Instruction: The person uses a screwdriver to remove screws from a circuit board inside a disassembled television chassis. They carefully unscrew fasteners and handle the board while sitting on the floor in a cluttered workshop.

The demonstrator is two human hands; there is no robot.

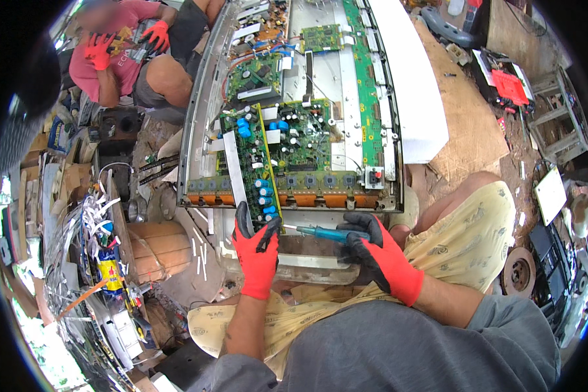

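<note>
My left hand [257,251], in a red and black glove, grips the near end of a green circuit board [251,160] with blue capacitors, lifted and tilted up from the opened metal chassis [199,130]. A blue-handled screwdriver [326,232] lies in my right hand [375,251], also gloved, with its tip pointing left toward the board's near end. A second green board [304,137] still lies flat in the chassis just right of the raised one.
More boards and white ribbon cables fill the far part of the chassis. Another person in red gloves [98,49] sits at the far left. A wooden block [160,248] and scrap parts lie left. A white foam slab [408,78] and cardboard [470,117] lie right.
</note>
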